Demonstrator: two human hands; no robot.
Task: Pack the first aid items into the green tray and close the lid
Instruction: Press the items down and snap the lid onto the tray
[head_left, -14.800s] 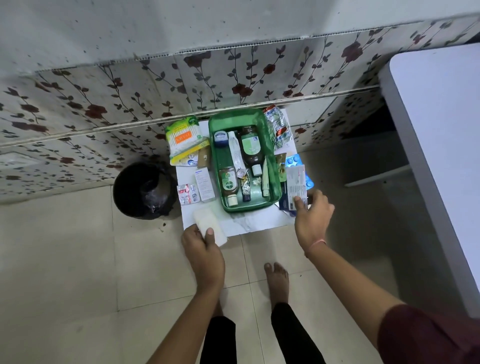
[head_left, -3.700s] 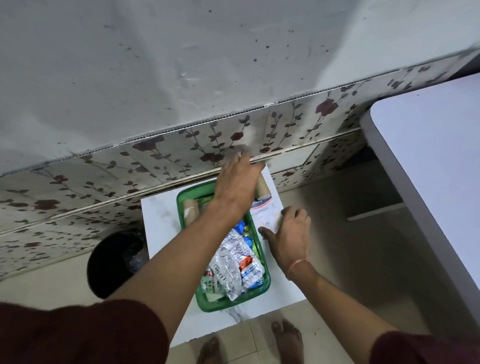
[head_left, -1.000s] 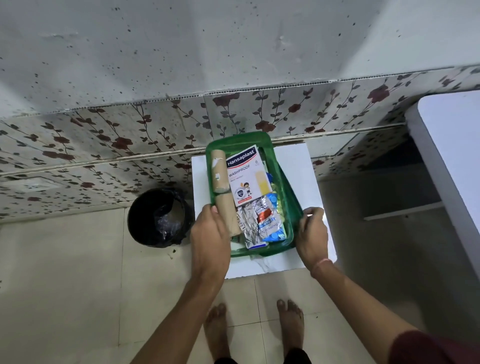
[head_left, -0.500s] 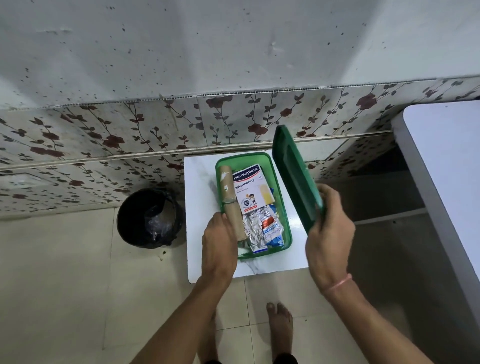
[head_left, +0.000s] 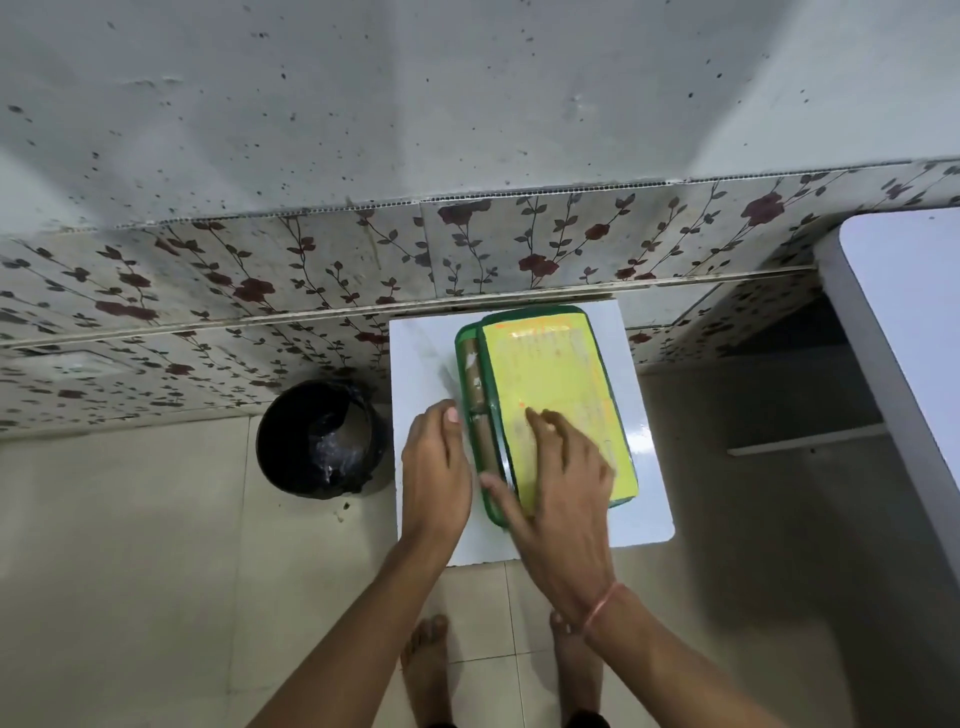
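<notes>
On the white surface (head_left: 426, 364), toward its back edge by the wall, sits the green tray (head_left: 464, 347) with the lid (head_left: 556, 384) laid over it, shifted to the right. Lid has a green rim and a yellow-green top. A strip of tray is uncovered along its left side, and I can see two tan bandage rolls (head_left: 475, 384) lying end to end in that gap.

My right hand (head_left: 558, 467) rests flat on the lid's near part, fingers spread, palm down, not gripping. My left hand (head_left: 436, 462) is at the tray's left near side, fingers loosely curled, thumb up by the rim; I can't tell if it touches the tray or clamps anything.

Step in hand, as I judge it: seating the lid. To do it well I'd brace the tray's left wall with the left hand, slide the lid left until its rim lines up with the tray rim all round, then press down evenly, near edge first, then far edge. The rolls look high against the left wall, so I'd nudge them down or the lid may ride up or tip.

Count: one tray, one lid, two rolls visible, other contents hidden under the lid. One black bin (head_left: 322, 436) on the floor left of the surface. Nothing loose on the surface that I can see.
</notes>
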